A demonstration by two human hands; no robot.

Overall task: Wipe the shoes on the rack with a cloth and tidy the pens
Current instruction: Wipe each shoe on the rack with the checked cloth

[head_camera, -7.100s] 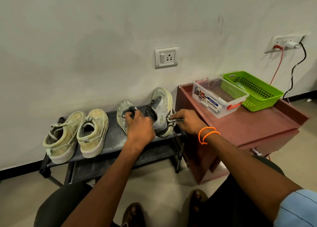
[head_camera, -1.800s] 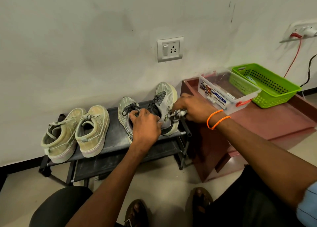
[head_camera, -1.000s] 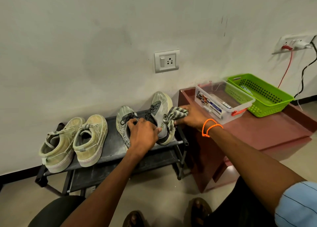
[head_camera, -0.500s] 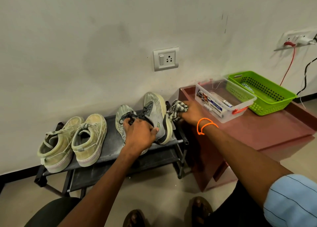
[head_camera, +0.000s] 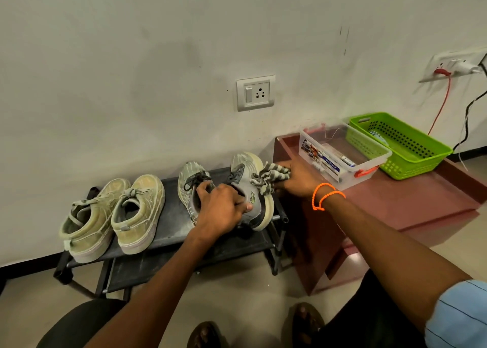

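The grey shoe (head_camera: 250, 197) stands tilted at the rack's (head_camera: 168, 221) three-o'clock edge, gripped by the left hand (head_camera: 221, 210). The right hand (head_camera: 295, 179) clutches the striped cloth (head_camera: 268, 176), now higher along the sole, hard against the desk (head_camera: 395, 202).

This looks like a lived-in room of a home or hostel. A low black shoe rack (head_camera: 171, 231) stands against a scuffed, plastered wall (head_camera: 131, 58) and carries 2 pairs of worn shoes. A wall socket (head_camera: 255, 92) sits above it. Beside the rack, a low reddish-brown desk (head_camera: 411, 205) holds a green plastic basket (head_camera: 421, 160) and a clear storage box (head_camera: 369, 160). The floor (head_camera: 250, 295) is pale and tiled.
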